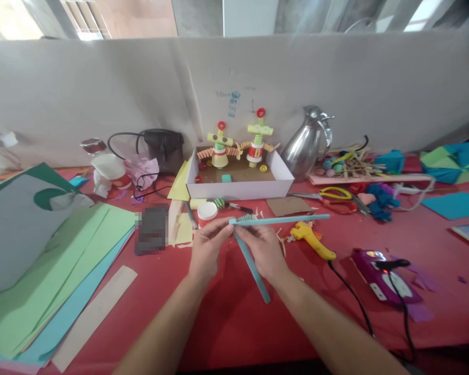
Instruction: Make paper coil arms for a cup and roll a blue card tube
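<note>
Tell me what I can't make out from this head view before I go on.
- Folded join of the blue paper strips: hidden by the fingertips of the left hand and right hand.
- Dark flat item by the green paper sheets: blurred out, cannot be identified.
- Blue writing on the back wall: too small to read.
- Purple device: partly covered by its black cable.
- Blue paper shapes: cut off by the right edge.

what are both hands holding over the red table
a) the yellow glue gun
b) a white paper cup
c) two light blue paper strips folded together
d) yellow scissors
c: the left hand and right hand pinch two light blue paper strips where they cross; the glue gun and scissors lie untouched on the table.
</note>
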A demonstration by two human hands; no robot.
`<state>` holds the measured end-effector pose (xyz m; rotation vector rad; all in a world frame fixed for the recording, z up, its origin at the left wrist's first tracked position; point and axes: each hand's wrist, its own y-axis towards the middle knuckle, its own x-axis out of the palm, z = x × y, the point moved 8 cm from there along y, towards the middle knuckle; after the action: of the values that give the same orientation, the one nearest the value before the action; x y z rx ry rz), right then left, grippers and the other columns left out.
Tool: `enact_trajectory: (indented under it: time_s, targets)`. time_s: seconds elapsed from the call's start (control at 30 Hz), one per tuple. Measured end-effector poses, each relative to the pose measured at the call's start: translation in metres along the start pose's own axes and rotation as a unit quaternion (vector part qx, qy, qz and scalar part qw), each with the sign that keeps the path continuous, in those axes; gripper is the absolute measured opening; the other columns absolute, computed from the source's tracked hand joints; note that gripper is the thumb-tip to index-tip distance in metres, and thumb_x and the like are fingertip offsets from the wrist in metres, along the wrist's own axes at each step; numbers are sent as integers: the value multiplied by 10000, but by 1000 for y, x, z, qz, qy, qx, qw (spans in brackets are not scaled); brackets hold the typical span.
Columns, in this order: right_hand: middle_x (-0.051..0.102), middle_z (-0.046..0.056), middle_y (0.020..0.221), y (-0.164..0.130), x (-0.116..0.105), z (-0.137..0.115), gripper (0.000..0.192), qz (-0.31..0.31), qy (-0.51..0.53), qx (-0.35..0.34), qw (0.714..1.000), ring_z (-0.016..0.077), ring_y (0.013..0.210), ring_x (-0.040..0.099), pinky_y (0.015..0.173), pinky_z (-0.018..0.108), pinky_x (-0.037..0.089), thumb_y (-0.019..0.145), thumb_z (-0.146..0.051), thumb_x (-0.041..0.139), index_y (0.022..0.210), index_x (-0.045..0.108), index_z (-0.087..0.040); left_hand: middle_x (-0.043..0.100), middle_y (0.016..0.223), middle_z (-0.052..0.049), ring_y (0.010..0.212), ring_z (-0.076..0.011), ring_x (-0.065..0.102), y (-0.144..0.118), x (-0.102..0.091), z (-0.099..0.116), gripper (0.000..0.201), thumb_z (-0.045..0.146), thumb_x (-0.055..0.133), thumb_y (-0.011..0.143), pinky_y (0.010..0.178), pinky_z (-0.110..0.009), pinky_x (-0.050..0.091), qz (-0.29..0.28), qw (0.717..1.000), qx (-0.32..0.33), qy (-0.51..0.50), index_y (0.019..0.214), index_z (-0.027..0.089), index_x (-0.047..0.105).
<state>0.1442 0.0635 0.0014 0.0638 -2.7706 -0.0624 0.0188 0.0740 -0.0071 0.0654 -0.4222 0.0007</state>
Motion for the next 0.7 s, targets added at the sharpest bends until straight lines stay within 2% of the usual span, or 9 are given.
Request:
enact_trajectory:
  time_s: [0.13, 0.2, 0.27, 0.33, 0.4, 0.57, 0.7]
  targets:
    - [735, 23, 783, 0, 0, 14, 249, 17, 46, 74, 996, 181, 746, 665, 789, 335, 529, 703, -418, 792, 843, 769, -214, 769, 863, -43, 754, -129, 679, 1, -1, -9, 183, 236, 817, 704, 742, -234, 542, 11, 999, -45, -14, 876, 178, 793]
    - [721, 18, 761, 1, -2, 18, 274, 20, 33, 88, 995, 171, 713, 649, 744, 319, 521, 715, -440, 775, 850, 759, -203, 765, 822, -48, 735, -133, 683, 3, -4, -12, 202, 246, 826, 695, 733, -236, 547, 18, 997, -70, -20, 874, 161, 789]
    - [710, 11, 744, 2, -3, 18, 270, -8, -48, 75, 996, 174, 712, 639, 724, 314, 507, 731, -456, 758, 802, 743, -196, 761, 786, -50, 720, -136, 690, 5, -8, -15, 218, 270, 838, 680, 715, -231, 550, 32, 994, -97, -41, 855, 152, 782]
    - [702, 14, 729, 4, 1, 15, 281, -59, -159, 51, 984, 187, 732, 638, 730, 320, 497, 746, -470, 745, 731, 718, -191, 748, 728, -43, 676, -132, 689, 7, -12, -16, 220, 296, 848, 666, 665, -221, 545, 43, 990, -115, -64, 808, 150, 768]
    - [707, 19, 769, 4, 2, 11, 283, -81, -204, 27, 975, 193, 763, 645, 743, 323, 500, 752, -476, 746, 754, 699, -197, 731, 682, -39, 632, -132, 679, 10, -13, -15, 236, 315, 854, 656, 621, -222, 537, 38, 988, -127, -75, 781, 143, 752]
    - [669, -9, 951, 5, -9, -8, 343, -4, -96, -19, 995, 169, 871, 643, 790, 299, 519, 737, -414, 781, 1024, 652, -278, 694, 635, -24, 561, -80, 602, 9, -7, -15, 247, 285, 865, 644, 555, -177, 481, 8, 988, -141, -63, 791, 117, 760]
    - [678, 12, 1026, 4, -11, -16, 246, 14, -111, -49, 993, 199, 972, 638, 875, 341, 513, 783, -396, 730, 1000, 704, -283, 665, 591, -6, 524, -62, 550, 6, -4, -17, 221, 274, 869, 634, 514, -170, 435, 2, 989, -140, -50, 767, 129, 768]
